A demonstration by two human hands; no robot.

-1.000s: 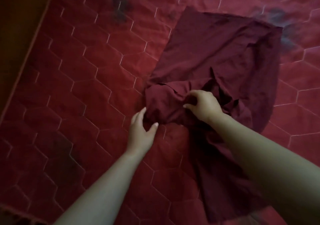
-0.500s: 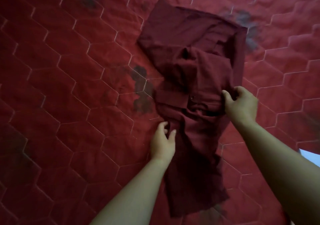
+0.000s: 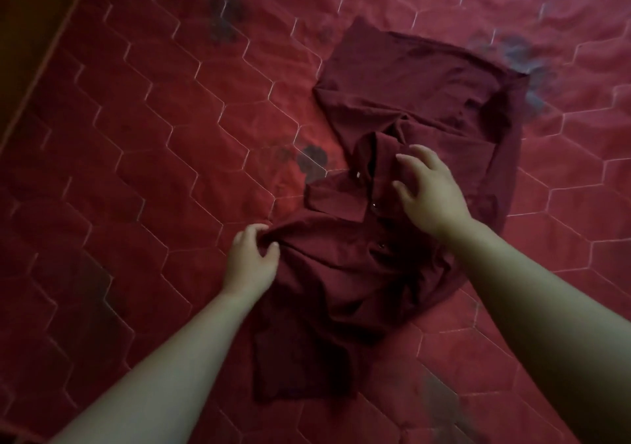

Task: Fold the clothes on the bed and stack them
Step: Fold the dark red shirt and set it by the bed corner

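1 maroon button-up shirt (image 3: 420, 102) is lying rumpled on the red quilted bedspread (image 3: 153, 143), right of centre, not yet squared. Left hand (image 3: 251, 262) is pinching a bunch of cloth at the shirt's near-left edge, fingers curled round it. Right hand (image 3: 432, 192) is reaching over the button placket (image 3: 374, 206), fingers spread wide, holding nothing; contact with the cloth unclear. Step, by my reading: straightening before the 1st fold. Next move is likely calling for drawing the left edge outward while the right palm smooths the front. Open bedspread is running wide to the left, up to the bed edge (image 3: 51, 50); no stack in view
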